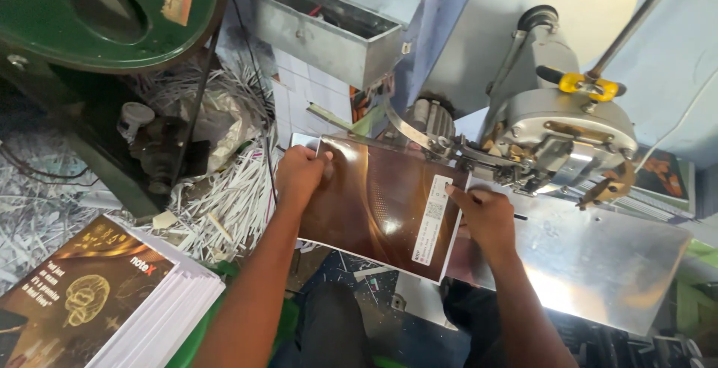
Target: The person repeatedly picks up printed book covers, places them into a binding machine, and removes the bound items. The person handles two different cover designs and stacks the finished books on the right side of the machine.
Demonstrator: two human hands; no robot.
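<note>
A glossy brown notebook (pixel 378 200) is held flat but tilted, back cover up, its far edge tucked under the stitching machine's head; a white label strip is seen near its right edge, and light is reflected across the cover's upper part

Booklet cover (pixel 378 203) glossy paper; machine plate (pixel 598 263) shiny smooth metal w/ glare.
</note>
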